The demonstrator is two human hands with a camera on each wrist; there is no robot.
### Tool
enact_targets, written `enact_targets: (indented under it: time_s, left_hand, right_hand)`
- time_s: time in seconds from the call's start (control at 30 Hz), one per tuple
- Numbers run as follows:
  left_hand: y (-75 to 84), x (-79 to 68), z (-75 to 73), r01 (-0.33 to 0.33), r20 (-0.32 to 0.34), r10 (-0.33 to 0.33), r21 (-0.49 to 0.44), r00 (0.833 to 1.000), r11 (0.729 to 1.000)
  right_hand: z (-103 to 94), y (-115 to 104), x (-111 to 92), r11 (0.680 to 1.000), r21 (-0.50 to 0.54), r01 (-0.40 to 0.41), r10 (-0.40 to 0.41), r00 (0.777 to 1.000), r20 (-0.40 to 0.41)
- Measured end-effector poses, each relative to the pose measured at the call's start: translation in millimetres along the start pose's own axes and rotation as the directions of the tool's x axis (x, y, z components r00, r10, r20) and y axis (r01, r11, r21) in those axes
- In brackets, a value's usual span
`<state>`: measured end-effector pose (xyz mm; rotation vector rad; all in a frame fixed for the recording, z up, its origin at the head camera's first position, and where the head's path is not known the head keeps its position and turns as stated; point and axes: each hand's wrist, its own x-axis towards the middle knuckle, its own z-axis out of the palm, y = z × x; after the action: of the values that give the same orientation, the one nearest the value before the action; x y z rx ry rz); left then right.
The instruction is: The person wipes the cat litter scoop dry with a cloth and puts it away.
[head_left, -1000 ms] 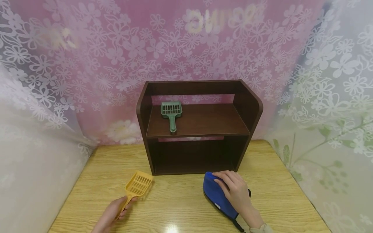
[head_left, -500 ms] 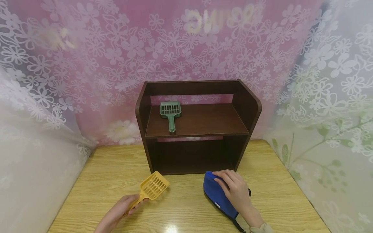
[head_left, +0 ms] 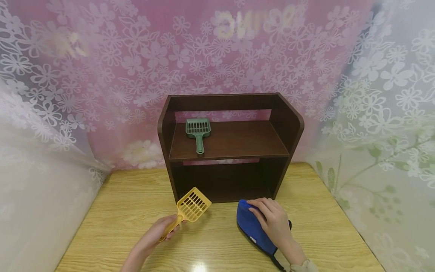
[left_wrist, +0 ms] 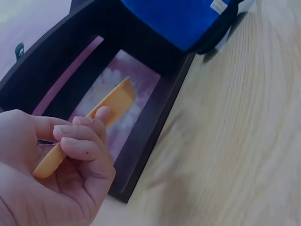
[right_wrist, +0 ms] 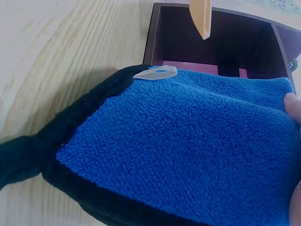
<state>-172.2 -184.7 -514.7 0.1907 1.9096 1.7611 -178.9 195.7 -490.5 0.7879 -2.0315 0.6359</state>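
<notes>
My left hand [head_left: 157, 231] holds a yellow litter scoop [head_left: 185, 214] by its handle, with the slotted head in front of the shelf's lower opening. In the left wrist view, curled fingers [left_wrist: 84, 148] wrap the scoop's handle. My right hand [head_left: 274, 221] pinches the top of a blue plush cloth [head_left: 253, 223] with black edging, a black strap and a small white tag. Its nap fills the right wrist view, where fingertips [right_wrist: 292, 107] grip the edge. A green litter scoop [head_left: 199, 136] lies on the upper shelf board, at the left, handle toward me.
A dark brown two-level shelf [head_left: 229, 156] stands at the back of the light wooden table [head_left: 129, 196]. Flowered curtains hang behind it and on both sides, pink [head_left: 136, 83] at the back and whitish [head_left: 384, 151] at the right.
My left hand has carried the yellow litter scoop to the right and a little toward the shelf, its head turning rightward. My right hand and the blue plush cloth have stayed in place.
</notes>
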Motion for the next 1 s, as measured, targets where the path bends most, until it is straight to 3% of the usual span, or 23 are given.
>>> enact_targets:
  time_s: [0.3, 0.47, 0.8, 1.0]
  left_hand:
    - [16.9, 12.1, 15.8, -0.043, -0.024, 0.043, 0.001, 0.999, 0.999]
    - [26.1, 20.9, 26.0, -0.068, 0.008, 0.068, -0.010, 0.998, 0.998]
    - [40.3, 35.7, 50.7, -0.108, 0.054, 0.108, -0.004, 0.993, 0.994]
    - [44.9, 41.8, 63.7, -0.126, 0.062, 0.125, 0.003, 0.990, 0.992]
  right_hand:
    - [1.3, 1, -1, 0.996, -0.042, -0.081, 0.082, 0.996, 0.033]
    - [-2.8, 7, 5, 0.982, -0.109, -0.152, 0.155, 0.988, 0.020]
    - [-18.3, 12, 56, 0.974, -0.150, -0.167, 0.143, 0.977, -0.158]
    - [-14.0, -3, 78, 0.987, -0.116, -0.109, 0.088, 0.982, -0.169]
